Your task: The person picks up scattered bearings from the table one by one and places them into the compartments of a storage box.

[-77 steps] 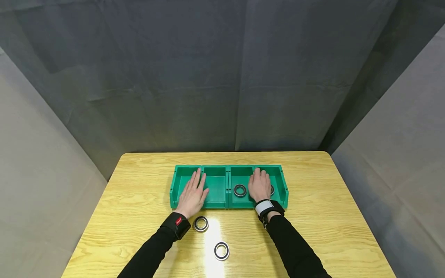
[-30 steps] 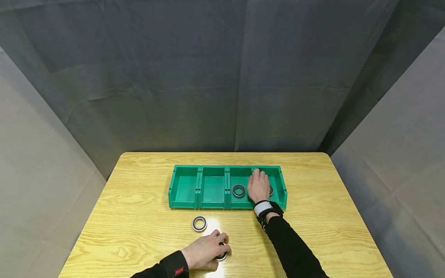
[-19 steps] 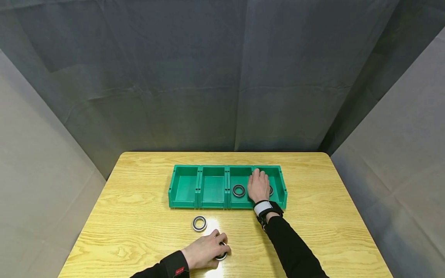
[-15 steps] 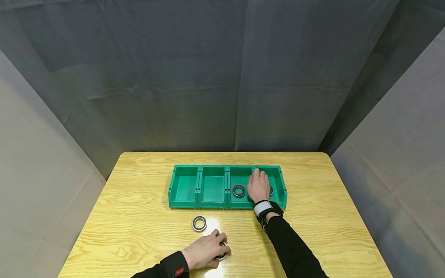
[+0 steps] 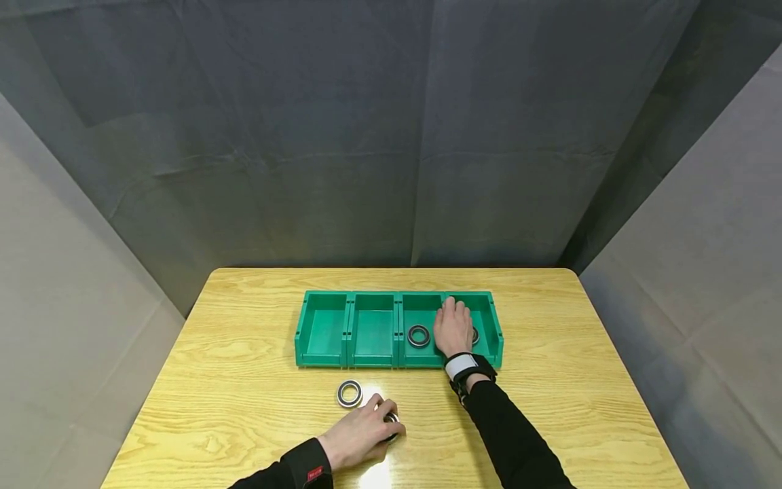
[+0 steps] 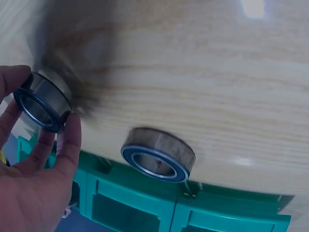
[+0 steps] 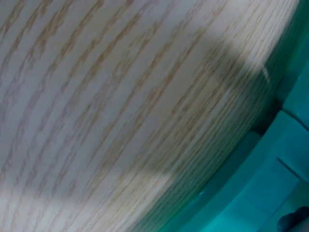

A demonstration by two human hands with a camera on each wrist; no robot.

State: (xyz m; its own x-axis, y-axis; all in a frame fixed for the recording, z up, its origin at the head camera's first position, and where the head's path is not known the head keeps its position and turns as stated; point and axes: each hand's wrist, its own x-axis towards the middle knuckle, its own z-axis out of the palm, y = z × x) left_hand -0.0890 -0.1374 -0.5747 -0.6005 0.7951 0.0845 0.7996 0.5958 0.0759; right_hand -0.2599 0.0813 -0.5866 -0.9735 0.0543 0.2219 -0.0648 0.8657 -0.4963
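My left hand (image 5: 362, 432) pinches a ball bearing (image 6: 52, 94) between thumb and fingertips, tilted and just over the table. Another ball bearing (image 5: 340, 394) lies flat on the table beyond that hand, and shows right of it in the left wrist view. My right hand (image 5: 453, 329) rests over the divider between the two rightmost green bins (image 5: 374, 326), fingers pointing away from me. Left of it a bearing (image 5: 411, 336) lies in one bin. On its right, a further bearing (image 5: 476, 335) is partly hidden by the hand.
The bins stand side by side in a row on the wooden table (image 5: 244, 380). Grey cloth (image 5: 342, 149) hangs behind the table and at both sides. In the right wrist view, a bin edge (image 7: 251, 179) runs along the lower right.
My left hand has come from the left bins to the nearer bearing on the table, taken hold of it and raised it slightly away from me. The right hand has stayed put.
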